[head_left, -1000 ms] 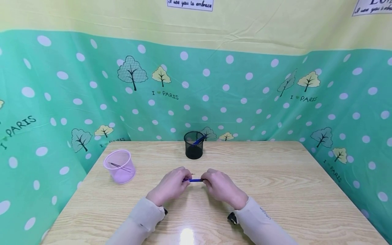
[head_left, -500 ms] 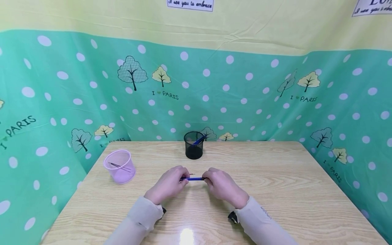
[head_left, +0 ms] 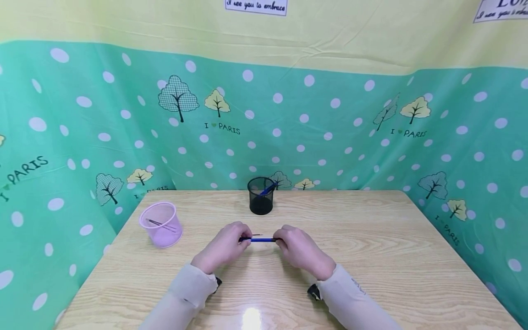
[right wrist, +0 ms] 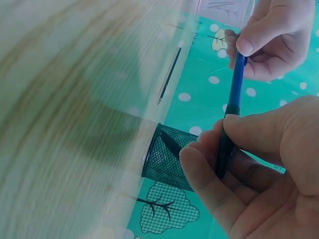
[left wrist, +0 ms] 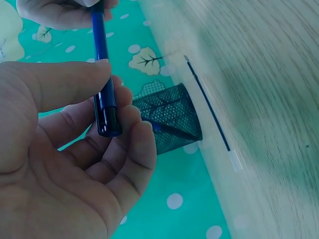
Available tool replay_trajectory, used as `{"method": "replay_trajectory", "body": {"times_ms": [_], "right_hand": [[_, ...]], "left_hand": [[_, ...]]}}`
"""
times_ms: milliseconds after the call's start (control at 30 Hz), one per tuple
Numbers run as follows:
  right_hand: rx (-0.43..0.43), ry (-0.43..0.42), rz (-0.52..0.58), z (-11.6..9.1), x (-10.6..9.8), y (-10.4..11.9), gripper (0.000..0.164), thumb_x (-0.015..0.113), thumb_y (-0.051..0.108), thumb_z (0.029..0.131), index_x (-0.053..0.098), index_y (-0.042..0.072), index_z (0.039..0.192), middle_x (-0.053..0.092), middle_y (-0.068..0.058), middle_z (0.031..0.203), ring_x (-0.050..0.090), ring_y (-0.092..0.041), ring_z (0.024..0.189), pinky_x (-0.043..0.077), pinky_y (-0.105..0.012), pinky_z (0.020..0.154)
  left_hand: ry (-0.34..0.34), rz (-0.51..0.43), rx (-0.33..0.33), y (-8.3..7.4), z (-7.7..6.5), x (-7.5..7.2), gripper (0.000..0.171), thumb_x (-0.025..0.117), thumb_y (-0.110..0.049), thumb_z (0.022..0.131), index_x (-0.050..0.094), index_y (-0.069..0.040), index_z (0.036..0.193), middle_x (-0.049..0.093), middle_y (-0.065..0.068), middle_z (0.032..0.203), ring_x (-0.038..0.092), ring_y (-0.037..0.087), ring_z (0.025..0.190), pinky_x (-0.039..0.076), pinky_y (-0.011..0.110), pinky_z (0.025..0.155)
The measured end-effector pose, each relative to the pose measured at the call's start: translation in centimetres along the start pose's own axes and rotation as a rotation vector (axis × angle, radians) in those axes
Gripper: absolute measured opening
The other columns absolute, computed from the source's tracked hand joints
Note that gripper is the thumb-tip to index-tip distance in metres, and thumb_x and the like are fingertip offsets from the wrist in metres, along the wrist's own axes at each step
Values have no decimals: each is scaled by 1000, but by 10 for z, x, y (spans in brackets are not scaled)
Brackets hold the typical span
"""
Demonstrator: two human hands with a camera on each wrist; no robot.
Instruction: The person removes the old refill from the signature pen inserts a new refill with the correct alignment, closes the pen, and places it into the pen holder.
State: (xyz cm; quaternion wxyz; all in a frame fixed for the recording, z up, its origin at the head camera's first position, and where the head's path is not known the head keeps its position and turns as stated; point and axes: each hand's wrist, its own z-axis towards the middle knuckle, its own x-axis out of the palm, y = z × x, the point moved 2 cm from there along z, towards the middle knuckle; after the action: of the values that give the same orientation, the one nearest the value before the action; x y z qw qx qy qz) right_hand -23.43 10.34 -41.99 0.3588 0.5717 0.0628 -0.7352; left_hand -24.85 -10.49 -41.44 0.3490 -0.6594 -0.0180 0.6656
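A blue pen [head_left: 264, 240] with a black grip section spans level between the two hands, over the middle of the table. My left hand [head_left: 226, 245] pinches its rear end between thumb and fingers; in the left wrist view the dark end [left wrist: 109, 124] sticks out past the thumb. At the other end, my right hand [head_left: 300, 251] pinches the black grip [right wrist: 228, 142], its fingertips curled around it. A thin pen refill [left wrist: 213, 114], dark with a clear end, lies on the table just beyond the hands, partly hidden by the left hand in the head view.
Behind the hands stands a black mesh pen holder [head_left: 261, 206] with blue pen [head_left: 269, 188] leaning in it. A lilac pen holder [head_left: 165, 236] at the left holds thin dark refills [head_left: 158, 223]. Patterned green cloth [head_left: 288, 137] hangs around the wooden table [head_left: 371, 256].
My left hand has shifted slightly left and away from me, and a longer stretch of blue barrel shows between the hands. The right hand has barely moved.
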Motion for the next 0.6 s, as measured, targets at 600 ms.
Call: {"method": "replay_trajectory", "body": {"times_ms": [600], "right_hand": [[11,3,-15,0,-1,-2,11,64,6,89,71,11,96,62,4,85,56,-7,74,50,-26,65]], "left_hand": [[-26,-8,16,0,0,-4,9,70,-7,86,65,-14,88,55,-6,84,50,11,77,46,32,73]]}}
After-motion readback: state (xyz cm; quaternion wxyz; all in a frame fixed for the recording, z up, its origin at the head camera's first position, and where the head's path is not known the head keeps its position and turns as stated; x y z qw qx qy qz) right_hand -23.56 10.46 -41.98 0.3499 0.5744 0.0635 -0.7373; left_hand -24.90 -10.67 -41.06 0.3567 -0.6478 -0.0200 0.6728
